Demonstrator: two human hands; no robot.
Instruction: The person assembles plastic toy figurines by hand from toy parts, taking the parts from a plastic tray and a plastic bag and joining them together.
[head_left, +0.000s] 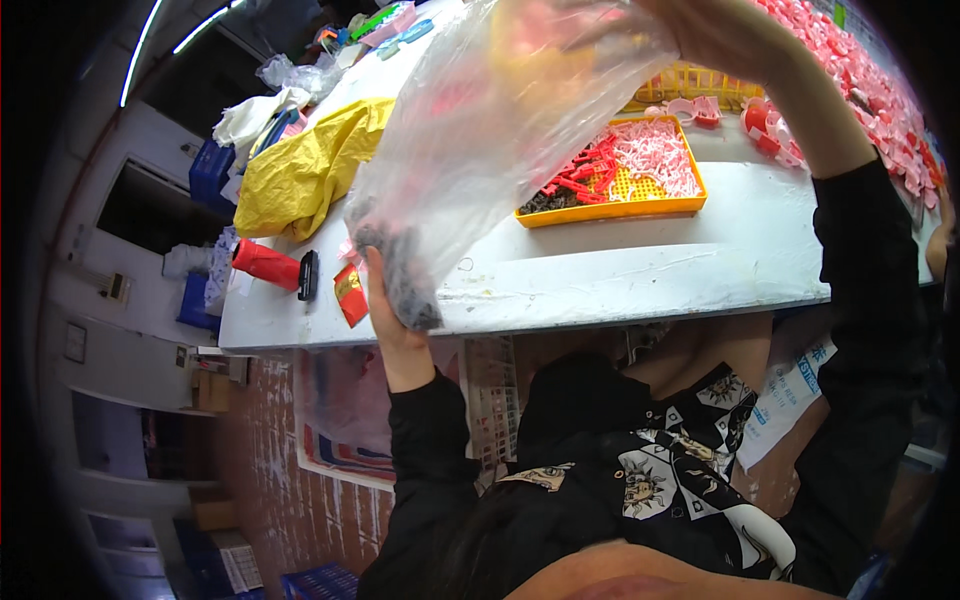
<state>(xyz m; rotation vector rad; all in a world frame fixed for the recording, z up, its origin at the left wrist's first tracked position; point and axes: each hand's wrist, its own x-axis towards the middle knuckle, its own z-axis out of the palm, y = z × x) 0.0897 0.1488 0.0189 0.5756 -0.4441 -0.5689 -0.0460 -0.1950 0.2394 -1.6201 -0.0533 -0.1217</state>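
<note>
A large clear plastic bag [450, 150] stretches up from my left hand toward my right, across the table's front. Dark small pieces [400, 275] lie bunched in its lower end. My left hand [393, 315] is closed around that lower end, thumb up along its side, with the other fingers mostly hidden by the bag. High at the top edge, my right hand [705, 35] grips the bag's upper part, its fingers partly behind the film. Beyond the bag, a yellow tray [612, 212] holds red, pale pink and dark small plastic parts.
On the white table [600, 270] lie a red roll [268, 265], a black clip-like piece [308, 275], a red-and-gold packet [350, 295] and a yellow sack [310, 175]. Pink parts [840, 60] heap at the far right. Below the front edge stands a lined crate [340, 420].
</note>
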